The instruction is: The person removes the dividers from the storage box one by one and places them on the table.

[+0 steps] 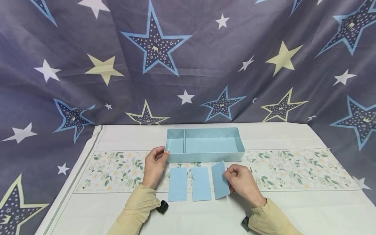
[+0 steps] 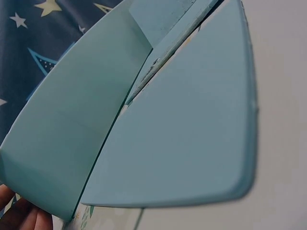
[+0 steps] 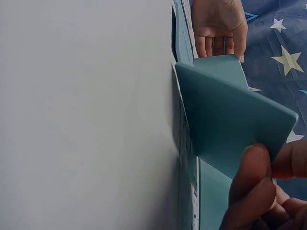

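A light-blue open box [image 1: 205, 158], split by one divider [image 1: 184, 141], stands on the table. My left hand [image 1: 154, 165] holds its left front corner, thumb at the corner and fingers along the side. In the left wrist view only those fingers [image 2: 29, 215] show, beside the box wall [image 2: 72, 124]. Between thumb and fingers my right hand [image 1: 243, 183] pinches the right edge of a blue rectangular panel [image 1: 219, 181]. That panel is tilted, its right side raised off the table. Two similar panels lie flat to its left, a middle panel [image 1: 201, 184] and a left panel [image 1: 178, 185].
Under the box runs a floral printed strip [image 1: 296, 173] on the white tablecloth [image 1: 97, 212]. Behind the table hangs a dark cloth with stars [image 1: 188, 81]. A black wrist strap part [image 1: 162, 207] shows by the left sleeve, another [image 1: 245, 224] by the right.
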The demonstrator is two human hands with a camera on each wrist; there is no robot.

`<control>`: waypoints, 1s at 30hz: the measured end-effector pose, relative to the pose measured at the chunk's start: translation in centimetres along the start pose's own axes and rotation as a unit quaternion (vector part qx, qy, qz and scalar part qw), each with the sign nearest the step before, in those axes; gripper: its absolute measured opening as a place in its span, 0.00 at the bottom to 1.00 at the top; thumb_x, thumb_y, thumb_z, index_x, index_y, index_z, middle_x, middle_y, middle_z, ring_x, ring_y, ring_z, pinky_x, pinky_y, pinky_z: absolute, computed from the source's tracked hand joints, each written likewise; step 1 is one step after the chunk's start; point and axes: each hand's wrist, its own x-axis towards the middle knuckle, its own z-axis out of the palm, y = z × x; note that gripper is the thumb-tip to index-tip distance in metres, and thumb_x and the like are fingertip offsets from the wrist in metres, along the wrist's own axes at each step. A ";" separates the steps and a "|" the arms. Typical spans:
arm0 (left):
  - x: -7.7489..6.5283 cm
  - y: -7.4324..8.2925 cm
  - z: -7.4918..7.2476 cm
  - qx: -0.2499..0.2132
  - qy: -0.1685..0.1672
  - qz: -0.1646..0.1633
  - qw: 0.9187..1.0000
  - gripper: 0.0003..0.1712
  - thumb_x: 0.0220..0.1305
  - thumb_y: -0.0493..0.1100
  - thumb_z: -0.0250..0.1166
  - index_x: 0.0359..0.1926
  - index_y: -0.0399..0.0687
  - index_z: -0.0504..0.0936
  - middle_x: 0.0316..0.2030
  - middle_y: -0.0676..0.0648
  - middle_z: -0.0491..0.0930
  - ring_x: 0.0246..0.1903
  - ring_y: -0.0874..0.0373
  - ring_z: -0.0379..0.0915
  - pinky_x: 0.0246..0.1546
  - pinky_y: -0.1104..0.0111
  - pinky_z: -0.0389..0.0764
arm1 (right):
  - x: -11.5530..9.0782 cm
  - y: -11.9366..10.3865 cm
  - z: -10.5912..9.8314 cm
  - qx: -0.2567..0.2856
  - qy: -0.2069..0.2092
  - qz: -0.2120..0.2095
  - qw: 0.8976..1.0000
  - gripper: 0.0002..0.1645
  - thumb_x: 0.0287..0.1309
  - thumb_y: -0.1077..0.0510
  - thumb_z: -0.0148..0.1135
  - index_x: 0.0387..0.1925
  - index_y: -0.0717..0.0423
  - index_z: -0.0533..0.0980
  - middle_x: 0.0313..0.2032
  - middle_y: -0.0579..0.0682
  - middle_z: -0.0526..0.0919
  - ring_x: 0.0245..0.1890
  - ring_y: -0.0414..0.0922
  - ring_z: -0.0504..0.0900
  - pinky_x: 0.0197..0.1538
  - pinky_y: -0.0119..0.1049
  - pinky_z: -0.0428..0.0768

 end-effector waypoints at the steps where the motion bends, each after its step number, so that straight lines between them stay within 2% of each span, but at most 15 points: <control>1: 0.0 0.0 0.0 0.000 0.000 -0.001 1.000 0.23 0.59 0.51 0.60 0.50 0.42 0.72 0.45 0.44 0.74 0.42 0.61 0.71 0.45 0.62 0.77 | 0.0 0.0 0.0 -0.003 0.001 0.001 1.000 0.08 0.49 0.63 0.56 0.17 0.57 0.73 0.09 0.50 0.72 0.10 0.48 0.72 0.11 0.36 0.71; 15: 0.0 -0.1 -0.1 -0.002 0.003 0.004 1.000 0.23 0.58 0.52 0.60 0.50 0.42 0.72 0.45 0.44 0.74 0.42 0.61 0.70 0.45 0.61 0.77 | 0.1 0.0 -0.2 -0.059 0.015 0.004 0.998 0.09 0.47 0.62 0.56 0.16 0.55 0.72 0.08 0.49 0.72 0.08 0.45 0.71 0.10 0.35 0.71; 30: 0.1 -0.1 0.0 -0.004 0.000 0.007 1.000 0.24 0.59 0.51 0.60 0.51 0.41 0.72 0.47 0.43 0.74 0.43 0.60 0.70 0.46 0.62 0.77 | 0.4 0.4 -1.1 -0.117 -0.015 0.014 0.993 0.10 0.50 0.60 0.54 0.15 0.54 0.71 0.11 0.48 0.73 0.11 0.44 0.72 0.14 0.35 0.73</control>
